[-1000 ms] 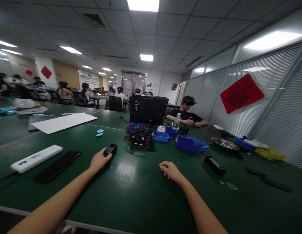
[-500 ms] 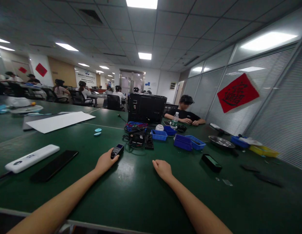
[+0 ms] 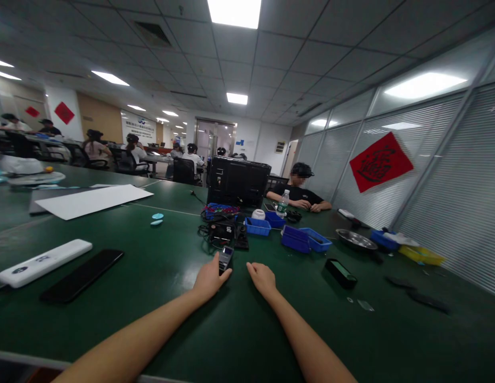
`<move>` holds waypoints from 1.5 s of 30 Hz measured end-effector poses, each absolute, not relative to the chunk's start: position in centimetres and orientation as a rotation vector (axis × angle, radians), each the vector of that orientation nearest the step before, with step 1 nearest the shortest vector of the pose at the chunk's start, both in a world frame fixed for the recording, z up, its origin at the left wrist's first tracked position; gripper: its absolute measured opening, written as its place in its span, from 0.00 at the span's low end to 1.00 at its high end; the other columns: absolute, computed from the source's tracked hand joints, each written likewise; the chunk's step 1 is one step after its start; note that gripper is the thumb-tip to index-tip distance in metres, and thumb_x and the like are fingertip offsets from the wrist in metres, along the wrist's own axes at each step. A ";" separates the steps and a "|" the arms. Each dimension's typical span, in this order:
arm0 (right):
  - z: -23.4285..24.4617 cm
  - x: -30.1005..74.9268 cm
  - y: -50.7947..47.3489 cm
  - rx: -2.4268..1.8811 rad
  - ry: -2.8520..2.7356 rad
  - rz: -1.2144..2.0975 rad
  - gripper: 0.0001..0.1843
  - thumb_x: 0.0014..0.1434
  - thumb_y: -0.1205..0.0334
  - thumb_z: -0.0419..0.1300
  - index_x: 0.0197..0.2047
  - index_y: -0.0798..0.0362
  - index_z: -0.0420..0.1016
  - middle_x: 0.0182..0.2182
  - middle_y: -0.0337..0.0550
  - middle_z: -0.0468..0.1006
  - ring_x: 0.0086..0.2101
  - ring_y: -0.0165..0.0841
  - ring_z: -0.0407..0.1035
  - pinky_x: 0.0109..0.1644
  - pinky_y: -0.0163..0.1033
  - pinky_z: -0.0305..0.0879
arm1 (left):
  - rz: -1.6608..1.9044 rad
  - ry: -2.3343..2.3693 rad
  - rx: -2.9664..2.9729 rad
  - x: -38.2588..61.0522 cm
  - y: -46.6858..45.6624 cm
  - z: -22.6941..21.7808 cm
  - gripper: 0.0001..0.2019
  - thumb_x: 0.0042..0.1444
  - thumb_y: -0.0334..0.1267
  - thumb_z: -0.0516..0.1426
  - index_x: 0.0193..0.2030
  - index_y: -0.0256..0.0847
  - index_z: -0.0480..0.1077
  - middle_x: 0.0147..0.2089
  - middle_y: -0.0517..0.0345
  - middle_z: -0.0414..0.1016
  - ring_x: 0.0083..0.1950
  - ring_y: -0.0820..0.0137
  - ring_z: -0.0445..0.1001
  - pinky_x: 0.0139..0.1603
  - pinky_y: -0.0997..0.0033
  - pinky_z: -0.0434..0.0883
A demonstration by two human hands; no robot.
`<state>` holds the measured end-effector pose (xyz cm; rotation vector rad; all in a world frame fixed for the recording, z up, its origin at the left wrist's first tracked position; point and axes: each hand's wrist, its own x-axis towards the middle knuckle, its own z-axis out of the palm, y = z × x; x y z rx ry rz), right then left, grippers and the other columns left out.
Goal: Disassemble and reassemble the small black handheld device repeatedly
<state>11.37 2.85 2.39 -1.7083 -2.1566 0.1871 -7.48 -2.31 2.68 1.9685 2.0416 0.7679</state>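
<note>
My left hand [image 3: 208, 277] grips a small dark handheld device [image 3: 225, 258] with a screen and keys, just above or on the green table. Its kind is not clear. To the right, my right hand [image 3: 262, 277] rests near the table surface with its fingers curled in and nothing visible in them. Just beyond the device lie a black box with cables [image 3: 221, 232] and a dark stand-like part [image 3: 241, 237]. A baseball [image 3: 258, 214] sits behind a small blue bin [image 3: 257, 226].
A black monitor-like case [image 3: 238, 182] stands mid-table, and a co-worker [image 3: 301, 191] sits behind it to the right. On the left lie a white power strip [image 3: 46, 263], a black slab [image 3: 83, 275] and a white sheet [image 3: 91, 202]. Rightward are a black open box [image 3: 340, 273] and a metal bowl [image 3: 356, 239].
My left hand has carried the device to the right, closer to my right hand. My right hand keeps nearly the same place and stays curled. The camera view has shifted slightly.
</note>
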 end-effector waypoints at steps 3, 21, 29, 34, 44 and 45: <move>2.1 11.7 3.2 -1.681 -2.079 0.237 0.24 0.61 0.51 0.42 0.22 0.53 0.67 0.23 0.39 0.71 0.25 0.28 0.63 0.26 0.31 0.48 | 0.785 1.956 2.030 -5.3 -2.1 2.3 0.38 0.50 0.53 0.50 0.62 0.31 0.44 0.51 0.39 0.67 0.51 0.58 0.67 0.49 0.66 0.60; 4.3 11.6 1.1 -1.961 -2.009 0.260 0.38 0.51 0.54 0.51 0.62 0.57 0.42 0.49 0.55 0.66 0.46 0.43 0.64 0.43 0.44 0.60 | 0.904 1.402 2.052 -3.6 -1.2 1.0 0.37 0.44 0.31 0.51 0.63 0.40 0.44 0.57 0.55 0.64 0.57 0.67 0.62 0.58 0.68 0.57; 4.7 18.0 3.2 -2.188 -1.834 0.076 0.35 0.52 0.55 0.51 0.60 0.62 0.48 0.49 0.60 0.64 0.46 0.45 0.62 0.41 0.46 0.62 | 0.975 1.433 1.931 -5.0 -1.5 1.5 0.30 0.47 0.32 0.51 0.60 0.40 0.52 0.51 0.54 0.70 0.51 0.70 0.68 0.54 0.72 0.61; 4.8 18.4 3.0 -2.174 -1.897 0.127 0.39 0.51 0.52 0.51 0.62 0.59 0.43 0.51 0.61 0.60 0.47 0.47 0.61 0.40 0.46 0.62 | 0.965 1.444 1.981 -5.1 -1.6 1.7 0.26 0.47 0.33 0.52 0.56 0.40 0.58 0.50 0.54 0.70 0.50 0.70 0.68 0.54 0.72 0.61; 5.9 18.0 2.5 -2.249 -1.854 0.070 0.33 0.55 0.53 0.46 0.62 0.52 0.42 0.47 0.55 0.61 0.40 0.41 0.67 0.38 0.43 0.61 | 0.896 1.456 2.145 -5.2 -1.8 2.0 0.17 0.48 0.33 0.52 0.47 0.42 0.68 0.50 0.56 0.70 0.52 0.69 0.66 0.55 0.70 0.59; 6.2 18.2 2.4 -2.238 -1.820 0.060 0.33 0.55 0.53 0.46 0.62 0.52 0.42 0.47 0.55 0.61 0.40 0.41 0.67 0.38 0.43 0.61 | 0.890 1.452 2.149 -5.2 -1.9 2.1 0.17 0.48 0.33 0.52 0.47 0.42 0.68 0.50 0.57 0.69 0.52 0.69 0.66 0.55 0.70 0.59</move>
